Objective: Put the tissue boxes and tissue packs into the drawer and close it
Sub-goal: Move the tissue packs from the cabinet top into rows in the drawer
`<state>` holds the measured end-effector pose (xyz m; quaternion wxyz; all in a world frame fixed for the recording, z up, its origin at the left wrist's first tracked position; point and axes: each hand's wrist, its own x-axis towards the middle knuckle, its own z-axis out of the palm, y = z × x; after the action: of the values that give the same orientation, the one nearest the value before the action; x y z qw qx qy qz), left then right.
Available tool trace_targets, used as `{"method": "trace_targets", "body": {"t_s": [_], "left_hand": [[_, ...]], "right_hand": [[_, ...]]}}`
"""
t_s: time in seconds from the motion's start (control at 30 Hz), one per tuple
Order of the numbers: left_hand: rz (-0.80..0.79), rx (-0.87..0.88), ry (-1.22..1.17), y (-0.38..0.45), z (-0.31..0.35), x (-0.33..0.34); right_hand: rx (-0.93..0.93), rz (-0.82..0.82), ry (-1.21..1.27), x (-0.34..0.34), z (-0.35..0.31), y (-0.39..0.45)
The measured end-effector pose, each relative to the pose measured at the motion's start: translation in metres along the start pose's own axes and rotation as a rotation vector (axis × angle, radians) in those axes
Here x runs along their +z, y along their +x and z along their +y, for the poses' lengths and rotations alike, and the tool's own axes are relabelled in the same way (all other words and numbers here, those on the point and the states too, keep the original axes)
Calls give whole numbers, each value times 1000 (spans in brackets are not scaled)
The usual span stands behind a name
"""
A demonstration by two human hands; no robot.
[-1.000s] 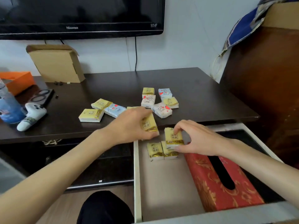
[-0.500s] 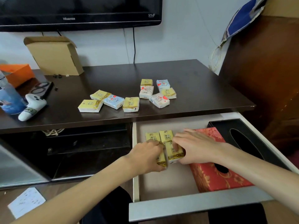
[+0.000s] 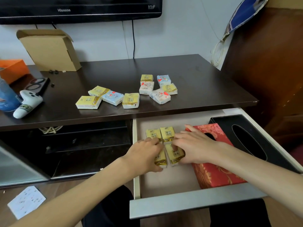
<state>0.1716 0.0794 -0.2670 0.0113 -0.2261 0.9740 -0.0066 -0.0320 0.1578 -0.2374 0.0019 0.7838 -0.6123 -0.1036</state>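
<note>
The drawer (image 3: 193,205) is pulled out below the dark tabletop. Inside it lie a red patterned tissue box (image 3: 214,174) and a black tissue box (image 3: 242,128) at the right. Several yellow tissue packs sit at its left: two at the back (image 3: 161,134) and two in front. My left hand (image 3: 144,155) grips the front left yellow pack (image 3: 159,158). My right hand (image 3: 195,145) rests on the front right yellow pack (image 3: 174,154). Several more tissue packs, yellow (image 3: 131,100) and white with hearts (image 3: 159,96), lie on the tabletop.
On the dark tabletop (image 3: 205,89) stand a cardboard box (image 3: 49,49), an orange box (image 3: 13,69), a blue bottle (image 3: 6,97), a white controller (image 3: 27,104) and scissors (image 3: 35,83). A TV (image 3: 78,9) hangs above. A wooden cabinet (image 3: 270,63) stands right. A paper (image 3: 26,201) lies on the floor.
Both hands came down from the tabletop edge into the drawer with a yellow pack each and set them in front of the two packs at the back. The view tilted down.
</note>
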Motion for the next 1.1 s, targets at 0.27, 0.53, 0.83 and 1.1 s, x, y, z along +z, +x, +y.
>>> {"method": "trace_targets", "body": {"t_s": [0.27,0.53,0.83,1.1], "left_hand": [[22,-9,-26,7,1,-1],[27,-5,-38,12,-3,2],[173,-64,-237,8,-21,-35],[455,-403,-312,1,-115,-121]], "right_hand": [[16,61,-14,4,-6,6],[27,83,-5,2,-8,6],[118,173,415,-35,12,7],[298,447,715,-114,53,79]]}}
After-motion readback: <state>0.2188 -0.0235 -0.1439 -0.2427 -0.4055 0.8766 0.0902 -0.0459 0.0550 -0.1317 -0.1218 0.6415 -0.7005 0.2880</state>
